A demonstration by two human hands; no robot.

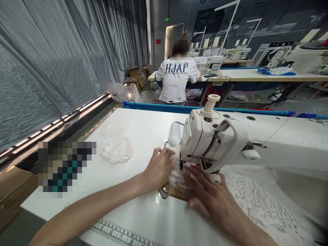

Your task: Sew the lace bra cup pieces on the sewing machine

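Observation:
A piece of white lace fabric (178, 180) lies under the needle area of a white sewing machine (198, 136). On its left side my left hand (160, 167) has curled fingers closed on the fabric's edge. My right hand (208, 191) rests on the right part of the lace, fingers stretched out, slightly blurred and partly behind the machine head. The presser foot and needle are mostly hidden by the machine and my fingers. More white lace (263, 205) spreads over the table to the right of my right hand.
A small pile of white lace pieces (117, 148) sits on the white table (143, 123) at left. A printed ruler scale (120, 234) runs along the front. Ahead, a person in a white shirt (176, 80) sits at another sewing table. Cardboard (15, 194) stands at far left.

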